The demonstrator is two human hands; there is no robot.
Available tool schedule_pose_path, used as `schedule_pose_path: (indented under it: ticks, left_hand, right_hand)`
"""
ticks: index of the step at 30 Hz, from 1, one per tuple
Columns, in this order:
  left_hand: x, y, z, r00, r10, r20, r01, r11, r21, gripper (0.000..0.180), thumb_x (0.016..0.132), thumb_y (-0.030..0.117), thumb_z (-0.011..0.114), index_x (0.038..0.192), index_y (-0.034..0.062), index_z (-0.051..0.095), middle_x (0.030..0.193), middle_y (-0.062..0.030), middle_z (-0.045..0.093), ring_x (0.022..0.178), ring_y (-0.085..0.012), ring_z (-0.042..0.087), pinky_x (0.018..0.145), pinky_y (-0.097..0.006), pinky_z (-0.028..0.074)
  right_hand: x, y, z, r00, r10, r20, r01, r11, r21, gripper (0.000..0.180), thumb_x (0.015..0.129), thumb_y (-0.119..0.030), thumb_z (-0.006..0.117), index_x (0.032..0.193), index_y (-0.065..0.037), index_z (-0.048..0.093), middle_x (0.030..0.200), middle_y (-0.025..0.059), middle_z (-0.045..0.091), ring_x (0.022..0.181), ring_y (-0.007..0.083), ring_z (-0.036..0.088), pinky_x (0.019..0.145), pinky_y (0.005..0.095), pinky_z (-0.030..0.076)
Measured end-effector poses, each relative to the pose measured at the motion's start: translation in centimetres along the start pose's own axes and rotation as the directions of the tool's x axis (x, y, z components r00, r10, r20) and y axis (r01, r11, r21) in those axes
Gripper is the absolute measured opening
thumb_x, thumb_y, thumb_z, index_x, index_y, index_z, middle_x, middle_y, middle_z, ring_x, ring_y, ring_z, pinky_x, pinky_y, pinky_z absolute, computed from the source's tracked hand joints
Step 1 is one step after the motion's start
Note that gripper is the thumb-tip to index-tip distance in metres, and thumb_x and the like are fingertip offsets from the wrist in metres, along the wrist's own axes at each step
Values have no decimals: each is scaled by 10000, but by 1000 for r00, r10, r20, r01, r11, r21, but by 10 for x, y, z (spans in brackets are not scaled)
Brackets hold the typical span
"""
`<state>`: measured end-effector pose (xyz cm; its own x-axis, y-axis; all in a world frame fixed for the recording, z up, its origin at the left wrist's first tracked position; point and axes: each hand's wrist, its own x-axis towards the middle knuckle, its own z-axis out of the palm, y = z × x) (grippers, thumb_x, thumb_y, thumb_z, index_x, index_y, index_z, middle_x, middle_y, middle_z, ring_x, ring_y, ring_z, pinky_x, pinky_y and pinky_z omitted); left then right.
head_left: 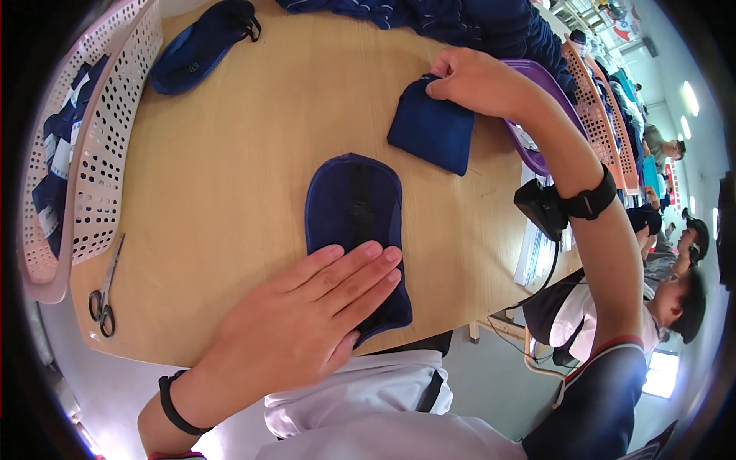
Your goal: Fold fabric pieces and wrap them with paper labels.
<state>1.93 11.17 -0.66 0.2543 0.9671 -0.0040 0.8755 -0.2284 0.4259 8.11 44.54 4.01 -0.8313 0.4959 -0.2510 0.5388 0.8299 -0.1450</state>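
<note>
Two hands busy: left hand (pixel 307 307) flat on eye mask (pixel 354 222); right hand (pixel 475 80) pinching pouch (pixel 433 130)

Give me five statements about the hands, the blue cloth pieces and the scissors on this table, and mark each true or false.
1. The left hand lies flat on the oval dark blue fabric eye mask. True.
2. The right hand pinches the small rectangular dark blue cloth pouch at its top edge. True.
3. The grey metal scissors lie in the right hand. False: they lie untouched near the table's left edge.
4. The pink perforated plastic basket stands at the table's left side. True.
5. The pouch lies on top of the eye mask. False: they lie apart on the wooden table.
</note>
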Motion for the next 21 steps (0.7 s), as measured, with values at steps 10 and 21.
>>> schedule_pose_path:
  ticks: [10,21]
  left_hand:
    - [-6,-2,4,998,12,-66,-13,1000,-13,703,874,240,648,1527,71,448,1636,-56,374,1540,-185,282,1266,-385,199]
    - [-8,-5,4,974,-10,-224,-15,994,-109,517,889,229,629,1351,1,595,1349,-148,641,1350,-275,537,1184,-383,361]
  right_hand:
    - [-32,-2,-42,984,-150,94,95,897,431,245,938,-230,682,1099,-66,597,970,-35,620,870,64,549,791,251,454]
    - [-77,-72,-27,784,-607,130,352,608,711,272,1003,-115,617,1233,31,613,1101,90,689,1056,123,643,924,254,498]
